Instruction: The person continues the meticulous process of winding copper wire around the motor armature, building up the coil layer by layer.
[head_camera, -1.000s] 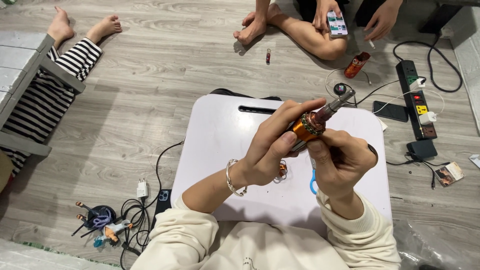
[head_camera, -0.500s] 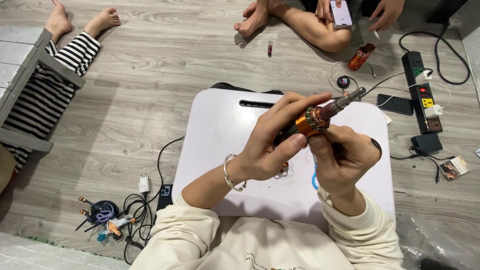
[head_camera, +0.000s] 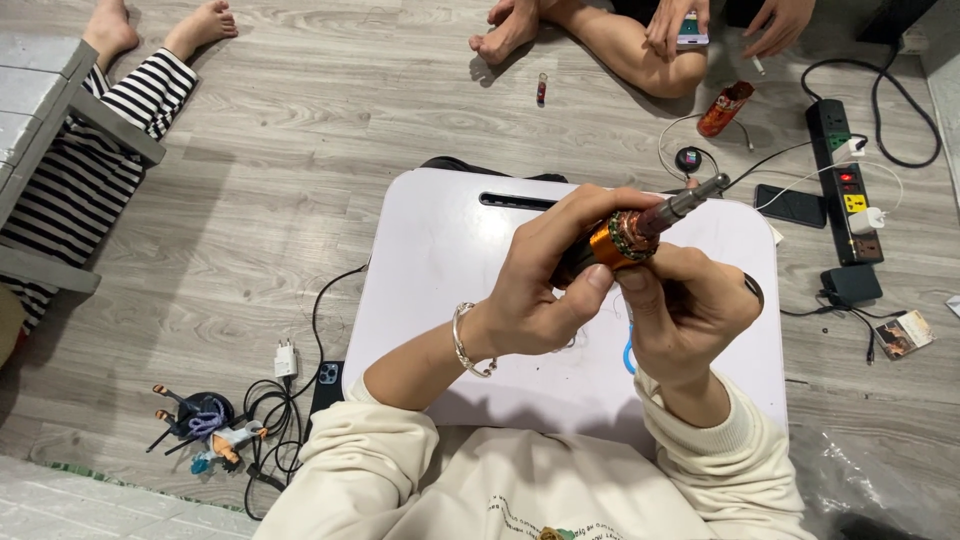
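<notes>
Over a small white lap table (head_camera: 440, 260), both my hands hold a motor rotor (head_camera: 640, 228) with a copper-coloured commutator band and a dark steel shaft pointing up to the right. My left hand (head_camera: 545, 275) wraps the hidden dark body of the rotor, thumb pressed beside the copper band. My right hand (head_camera: 685, 305) grips it from below and the right, with its thumb against the band. A silver bracelet (head_camera: 465, 340) circles my left wrist.
A power strip (head_camera: 845, 185) with plugs, a black phone (head_camera: 790, 205), and cables lie to the right. An orange packet (head_camera: 725, 108) and another person's legs and hands (head_camera: 620, 30) are at the top. Striped trouser legs (head_camera: 90, 150) lie at the left; cables and a charger (head_camera: 285, 360) at lower left.
The view has shifted slightly; my hands keep the rotor in about the same place, with the shaft tip a little higher and further right.
</notes>
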